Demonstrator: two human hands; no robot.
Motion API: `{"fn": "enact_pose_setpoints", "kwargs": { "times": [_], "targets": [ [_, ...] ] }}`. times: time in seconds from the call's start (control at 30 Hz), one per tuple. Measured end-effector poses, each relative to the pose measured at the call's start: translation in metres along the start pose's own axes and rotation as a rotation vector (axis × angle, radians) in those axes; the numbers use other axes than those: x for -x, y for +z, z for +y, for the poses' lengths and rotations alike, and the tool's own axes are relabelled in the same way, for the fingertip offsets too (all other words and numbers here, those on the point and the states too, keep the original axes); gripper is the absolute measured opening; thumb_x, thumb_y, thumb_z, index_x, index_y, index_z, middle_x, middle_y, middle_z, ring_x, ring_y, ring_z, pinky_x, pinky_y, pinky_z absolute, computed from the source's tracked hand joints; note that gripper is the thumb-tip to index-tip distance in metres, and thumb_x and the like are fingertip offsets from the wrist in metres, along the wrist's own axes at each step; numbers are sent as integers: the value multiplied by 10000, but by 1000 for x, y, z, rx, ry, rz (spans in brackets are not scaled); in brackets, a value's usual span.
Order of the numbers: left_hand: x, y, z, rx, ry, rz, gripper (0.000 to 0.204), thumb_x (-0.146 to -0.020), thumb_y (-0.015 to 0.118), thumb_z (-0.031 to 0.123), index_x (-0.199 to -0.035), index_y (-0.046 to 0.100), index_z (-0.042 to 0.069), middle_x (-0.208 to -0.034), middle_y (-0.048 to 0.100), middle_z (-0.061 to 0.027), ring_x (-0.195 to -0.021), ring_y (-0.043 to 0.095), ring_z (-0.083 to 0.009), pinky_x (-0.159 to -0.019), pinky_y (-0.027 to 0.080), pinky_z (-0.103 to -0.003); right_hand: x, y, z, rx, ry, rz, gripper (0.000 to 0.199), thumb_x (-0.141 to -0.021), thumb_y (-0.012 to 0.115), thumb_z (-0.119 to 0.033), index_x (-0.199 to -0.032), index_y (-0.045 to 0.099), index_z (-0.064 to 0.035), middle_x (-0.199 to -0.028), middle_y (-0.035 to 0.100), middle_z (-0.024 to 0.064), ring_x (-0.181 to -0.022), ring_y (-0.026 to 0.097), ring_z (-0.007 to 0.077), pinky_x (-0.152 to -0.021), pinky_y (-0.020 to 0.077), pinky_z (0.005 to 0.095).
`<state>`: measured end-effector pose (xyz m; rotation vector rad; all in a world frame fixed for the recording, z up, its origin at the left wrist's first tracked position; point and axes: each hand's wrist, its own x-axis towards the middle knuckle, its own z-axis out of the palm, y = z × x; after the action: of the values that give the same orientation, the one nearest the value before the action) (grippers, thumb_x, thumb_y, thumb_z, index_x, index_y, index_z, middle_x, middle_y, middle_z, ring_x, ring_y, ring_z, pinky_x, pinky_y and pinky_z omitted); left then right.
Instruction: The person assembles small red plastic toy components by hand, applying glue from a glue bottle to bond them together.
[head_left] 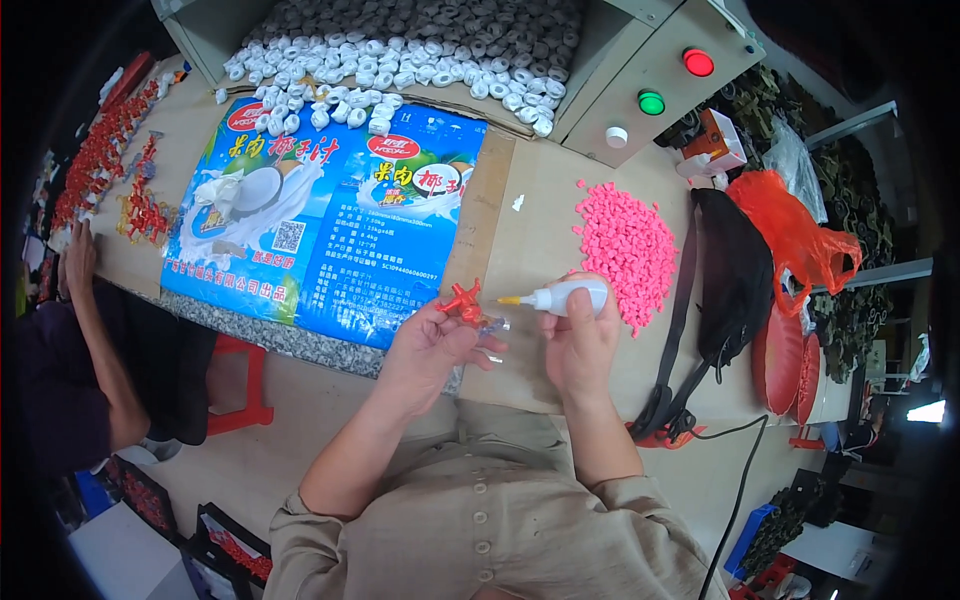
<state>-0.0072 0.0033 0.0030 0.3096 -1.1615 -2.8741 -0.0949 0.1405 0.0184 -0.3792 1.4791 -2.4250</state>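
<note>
My left hand (425,350) pinches a small red plastic figure (464,303) with stubby limbs. Clear plastic bits (492,326) show by the fingers below it. In my right hand (582,352) is a white squeeze bottle (597,291), tipped on its side. Its thin yellow nozzle (512,300) points left at the red figure, with a small gap between them. A spread of small pink pieces (632,250) lies on the table just beyond my right hand.
A blue printed cardboard sheet (330,230) covers the table's left part. White ring-like pieces (400,65) heap under a box with lit buttons (650,102). Red figures (100,160) line the far left, near a co-worker's arm (105,350). A black bag (728,275) and red plastic bag (790,230) lie right.
</note>
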Motion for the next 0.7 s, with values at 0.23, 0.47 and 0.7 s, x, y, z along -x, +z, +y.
{"fn": "enact_pose_setpoints", "kwargs": {
  "times": [0.23,0.47,0.7],
  "targets": [
    [2,0,0,22,7,4,481,-761,603,210,-1127,375,-4,-985,535,-137,-818,570,-243,-624,473,-284,-7,-4,0,-166,150,54,224,-850,469,-263,-879,480,-41,-735,526,51,-561,430,97,-480,313,200],
    [3,4,-2,-90,65,5,419,-717,633,75,-1090,455,7,-1059,507,-91,-866,543,-203,-646,470,-292,-6,2,0,-394,202,201,151,-846,476,-197,-896,480,-54,-815,547,70,-690,524,125,-614,434,242],
    [-13,41,-15,-198,190,-33,320,-702,598,-39,-1012,527,3,-1116,475,-80,-1016,458,-156,-845,390,-291,17,5,-1,-384,189,118,189,-852,455,-187,-1002,416,-79,-1002,509,94,-938,490,192,-845,390,345]
  ]
}}
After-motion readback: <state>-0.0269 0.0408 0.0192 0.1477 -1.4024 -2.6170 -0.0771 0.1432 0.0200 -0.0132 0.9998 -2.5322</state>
